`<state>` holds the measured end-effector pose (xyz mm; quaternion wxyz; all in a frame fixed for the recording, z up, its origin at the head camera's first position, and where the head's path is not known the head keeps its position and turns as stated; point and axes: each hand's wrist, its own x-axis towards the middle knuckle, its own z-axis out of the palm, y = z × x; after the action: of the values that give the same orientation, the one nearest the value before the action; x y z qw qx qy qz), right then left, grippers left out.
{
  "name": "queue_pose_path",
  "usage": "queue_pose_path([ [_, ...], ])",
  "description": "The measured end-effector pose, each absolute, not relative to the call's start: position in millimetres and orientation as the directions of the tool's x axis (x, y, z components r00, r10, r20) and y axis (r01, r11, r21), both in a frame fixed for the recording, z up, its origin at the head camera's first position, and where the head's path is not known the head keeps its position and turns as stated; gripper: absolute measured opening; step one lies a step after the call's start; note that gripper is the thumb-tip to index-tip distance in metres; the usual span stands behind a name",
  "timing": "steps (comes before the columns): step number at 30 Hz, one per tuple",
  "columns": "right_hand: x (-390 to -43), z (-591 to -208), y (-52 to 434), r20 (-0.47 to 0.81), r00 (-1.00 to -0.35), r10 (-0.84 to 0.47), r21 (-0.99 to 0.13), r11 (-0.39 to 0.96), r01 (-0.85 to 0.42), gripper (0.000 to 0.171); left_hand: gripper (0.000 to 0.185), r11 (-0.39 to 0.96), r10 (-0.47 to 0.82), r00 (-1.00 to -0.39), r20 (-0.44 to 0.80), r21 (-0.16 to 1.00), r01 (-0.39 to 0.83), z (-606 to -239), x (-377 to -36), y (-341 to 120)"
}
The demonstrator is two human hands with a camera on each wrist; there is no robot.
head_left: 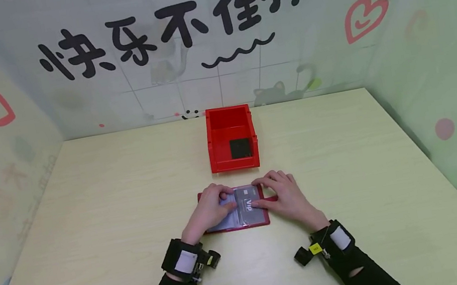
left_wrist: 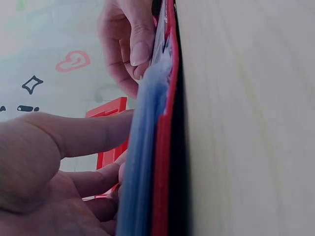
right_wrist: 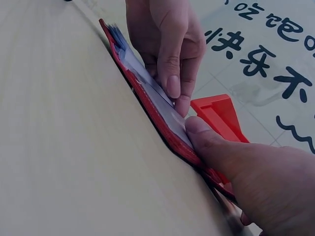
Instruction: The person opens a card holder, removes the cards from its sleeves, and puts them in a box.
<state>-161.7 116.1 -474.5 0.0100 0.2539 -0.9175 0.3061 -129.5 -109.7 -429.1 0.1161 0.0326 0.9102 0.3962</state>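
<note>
A red card holder (head_left: 267,214) lies spread on the table, with clear bluish plastic sleeves (head_left: 224,223) on its left side. A grey card marked VIP (head_left: 250,212) shows on its right side, under clear plastic. My left hand (head_left: 211,207) holds the sleeves, its thumb and bent fingertips near their inner edge at the middle. On the right side, my right hand (head_left: 284,195) holds the card holder. Its thumb (right_wrist: 199,130) presses on the card side and its index finger reaches the far edge. A red strap sticks out under that hand.
A red plastic bin (head_left: 236,165) stands just beyond the card holder, with a dark square (head_left: 240,148) inside it. Printed cloth walls (head_left: 183,94) border the pale table (head_left: 107,209) at the back and both sides. Each wrist wears a black camera strap.
</note>
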Motion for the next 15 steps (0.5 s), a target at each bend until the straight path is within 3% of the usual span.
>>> queue_pose_path([
  [15,-160.3,-470.3,113.9,0.157,-0.877,-0.453,-0.537,0.706,-0.461,0.049,0.021,0.715,0.122,-0.983,-0.135,0.699,-0.007,-433.7,-133.0,-104.3],
])
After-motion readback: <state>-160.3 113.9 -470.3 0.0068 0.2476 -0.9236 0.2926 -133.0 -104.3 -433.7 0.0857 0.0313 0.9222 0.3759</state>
